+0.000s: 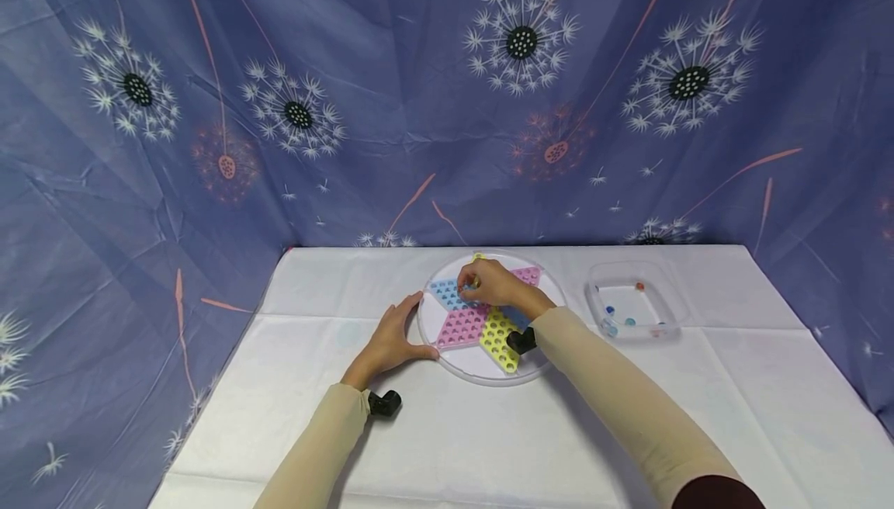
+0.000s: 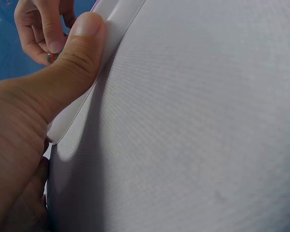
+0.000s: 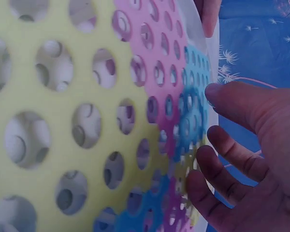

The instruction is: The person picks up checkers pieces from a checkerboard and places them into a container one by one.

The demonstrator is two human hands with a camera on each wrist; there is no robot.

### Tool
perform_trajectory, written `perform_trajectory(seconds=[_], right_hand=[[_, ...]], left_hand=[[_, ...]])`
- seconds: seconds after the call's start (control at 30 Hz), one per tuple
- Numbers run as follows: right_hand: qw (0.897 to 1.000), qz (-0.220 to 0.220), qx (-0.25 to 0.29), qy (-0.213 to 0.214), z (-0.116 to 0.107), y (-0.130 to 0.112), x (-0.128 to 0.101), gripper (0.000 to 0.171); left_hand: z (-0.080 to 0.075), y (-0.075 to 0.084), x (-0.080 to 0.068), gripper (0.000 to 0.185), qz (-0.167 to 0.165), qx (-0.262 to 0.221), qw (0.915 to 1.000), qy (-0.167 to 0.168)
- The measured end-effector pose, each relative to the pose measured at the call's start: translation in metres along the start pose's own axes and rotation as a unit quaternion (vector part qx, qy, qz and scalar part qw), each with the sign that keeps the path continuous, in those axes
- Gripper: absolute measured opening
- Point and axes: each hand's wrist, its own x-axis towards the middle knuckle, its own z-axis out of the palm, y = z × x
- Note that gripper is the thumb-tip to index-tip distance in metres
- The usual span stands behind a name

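A round Chinese checkers board with pink, blue and yellow perforated sections lies on the table. Against its left rim rests my left hand, thumb and fingers spread apart along the edge. The left wrist view shows that thumb pressing on the white rim. Over the blue section at the far left of the board, my right hand pinches a small marble between its fingertips. In the right wrist view, the fingers hover close to the holes, and the marble is hidden there.
A clear plastic container with several coloured marbles stands right of the board. White cloth covers the table. A blue curtain with dandelion prints hangs behind and to the sides.
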Motion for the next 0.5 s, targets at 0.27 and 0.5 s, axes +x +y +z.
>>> perform_trajectory(seconds=[0.27, 0.5], right_hand=[[1.000, -0.022, 0.016, 0.011, -0.008, -0.006, -0.002, 0.009], [0.999, -0.036, 0.026, 0.024, -0.018, -0.014, -0.003, 0.011]], left_hand=[[0.001, 0.000, 0.000, 0.122, -0.003, -0.002, 1.0000, 0.002], [0.002, -0.001, 0.000, 0.122, -0.005, 0.002, 1.0000, 0.002]])
